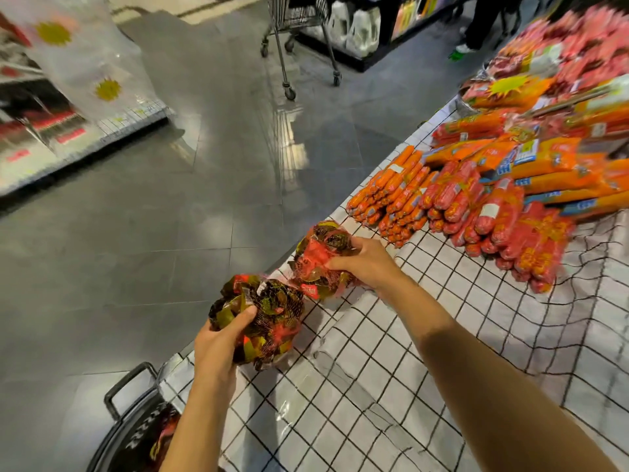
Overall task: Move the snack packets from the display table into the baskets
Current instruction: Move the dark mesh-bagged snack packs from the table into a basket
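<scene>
Two red net bags of dark, gold-wrapped snacks sit at the left edge of the display table, which wears a white cloth with a black grid. My left hand grips the nearer net bag from below and behind. My right hand grips the farther net bag by its right side. Low at the left, beside the table, stands a dark basket with a black handle, and some red and dark packets show inside it.
Piles of orange and red sausage packs cover the right half of the table. Grey tiled floor stretches to the left. A metal shopping trolley stands at the back, shelving at far left, and a person's legs at top right.
</scene>
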